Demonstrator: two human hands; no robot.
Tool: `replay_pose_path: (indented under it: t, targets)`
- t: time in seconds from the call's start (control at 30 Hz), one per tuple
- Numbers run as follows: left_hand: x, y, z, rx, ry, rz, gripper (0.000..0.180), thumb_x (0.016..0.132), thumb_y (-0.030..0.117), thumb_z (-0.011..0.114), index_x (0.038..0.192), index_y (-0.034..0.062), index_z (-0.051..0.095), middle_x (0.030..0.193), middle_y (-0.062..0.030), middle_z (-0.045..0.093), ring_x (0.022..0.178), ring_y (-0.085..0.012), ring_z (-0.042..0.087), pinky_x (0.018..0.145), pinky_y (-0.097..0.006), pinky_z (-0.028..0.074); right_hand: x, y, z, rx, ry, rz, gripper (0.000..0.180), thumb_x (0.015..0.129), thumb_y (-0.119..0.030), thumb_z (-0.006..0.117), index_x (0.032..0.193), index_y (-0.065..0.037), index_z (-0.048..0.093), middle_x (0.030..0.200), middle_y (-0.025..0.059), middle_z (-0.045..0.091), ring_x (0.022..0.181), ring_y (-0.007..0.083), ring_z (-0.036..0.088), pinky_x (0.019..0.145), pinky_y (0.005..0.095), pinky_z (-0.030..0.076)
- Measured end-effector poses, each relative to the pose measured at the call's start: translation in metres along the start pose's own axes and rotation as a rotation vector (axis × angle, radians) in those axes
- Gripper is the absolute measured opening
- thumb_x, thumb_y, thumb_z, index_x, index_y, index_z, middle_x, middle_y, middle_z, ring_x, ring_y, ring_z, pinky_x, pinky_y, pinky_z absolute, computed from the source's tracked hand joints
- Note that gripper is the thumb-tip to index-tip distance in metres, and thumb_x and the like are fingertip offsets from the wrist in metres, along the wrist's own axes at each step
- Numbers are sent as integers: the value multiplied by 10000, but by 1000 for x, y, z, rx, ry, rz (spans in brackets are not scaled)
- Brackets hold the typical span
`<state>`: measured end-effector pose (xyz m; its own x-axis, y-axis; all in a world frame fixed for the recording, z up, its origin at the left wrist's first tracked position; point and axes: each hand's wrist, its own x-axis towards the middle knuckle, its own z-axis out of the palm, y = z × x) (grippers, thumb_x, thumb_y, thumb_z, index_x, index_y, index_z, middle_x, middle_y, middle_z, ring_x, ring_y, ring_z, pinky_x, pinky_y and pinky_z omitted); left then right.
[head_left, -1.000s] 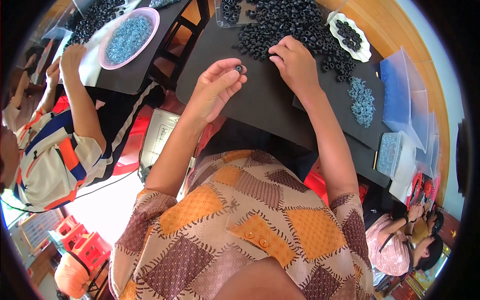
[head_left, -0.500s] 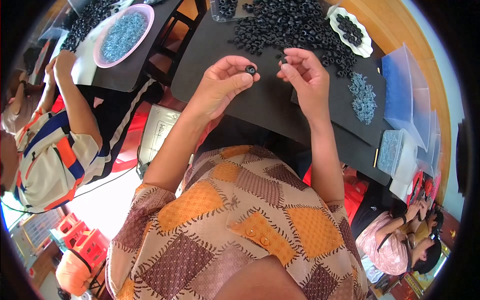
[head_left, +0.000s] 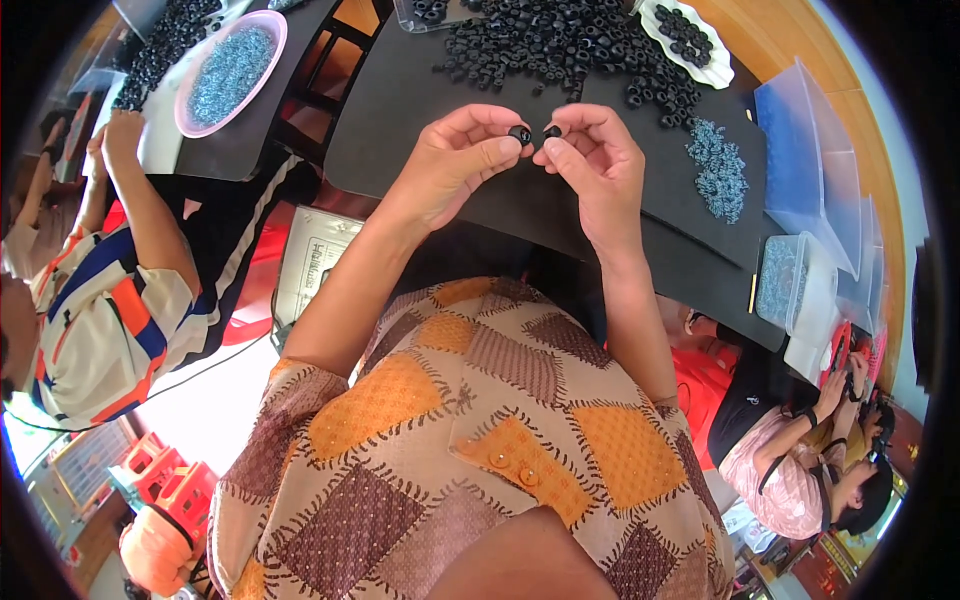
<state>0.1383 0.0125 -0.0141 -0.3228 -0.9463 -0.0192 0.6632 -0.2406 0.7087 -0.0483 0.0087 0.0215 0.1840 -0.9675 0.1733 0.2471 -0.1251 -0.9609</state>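
Over the near part of the dark table, my left hand point(head_left: 455, 160) pinches a small round black plastic part point(head_left: 519, 134) between thumb and fingertips. Close beside it, my right hand point(head_left: 600, 160) is closed on a smaller black piece point(head_left: 552, 131). The two hands are nearly fingertip to fingertip, and the black pieces sit a small gap apart. Beyond them spreads a large heap of black plastic parts point(head_left: 560, 45). To the right of my right hand lies a small pile of clear bluish pieces point(head_left: 717, 172).
A white scalloped dish point(head_left: 718, 74) of black parts stands at the far right. Along the right edge are a clear blue bin point(head_left: 805, 160) and a tub of bluish pieces point(head_left: 782, 280). On the left, a co-worker's arm point(head_left: 140, 190) rests by a pink-rimmed bowl point(head_left: 183, 112).
My hands have come closer together, the right one moving left toward the left. The black pieces are now almost side by side. The whole view has shifted slightly.
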Motion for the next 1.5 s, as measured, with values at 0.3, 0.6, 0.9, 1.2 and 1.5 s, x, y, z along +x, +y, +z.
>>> replay_pose_path:
  t: [0.3,0.6,0.9,1.2,1.5]
  targets:
    - [-3,4,2,32,8,-20,261,920,13,677,1179,26,650,1071,-76,693,987,-158,674,902,-273,547,0,-3,-2,-191,-29,-126,143,879,67,679,1010,12,686,951,26,660,853,97,651,777,222,517]
    - [-6,6,-2,225,71,51,284,911,0,682,1194,8,656,1054,-61,685,981,-153,671,902,-270,547,2,-3,4,-404,-55,-187,144,823,50,726,954,-5,701,890,44,681,789,88,651,704,229,517]
    - [-9,13,-4,199,122,0,307,909,4,688,1213,9,651,1043,-55,686,968,-150,668,914,-272,536,3,-2,6,-456,-40,-227,139,797,54,730,920,-7,702,842,43,681,748,98,657,667,234,521]
    - [-12,16,2,401,142,48,287,889,12,717,1175,15,693,1000,-36,679,903,-87,640,830,-220,524,4,-1,10,-512,-52,-291,149,785,58,736,914,-7,701,844,56,685,727,109,658,662,234,526]
    - [-14,28,-7,846,59,265,243,887,28,721,1130,20,724,992,19,673,873,-50,603,799,-190,478,4,31,18,-477,-37,-203,143,781,42,747,907,-2,695,847,62,708,731,125,697,656,248,553]
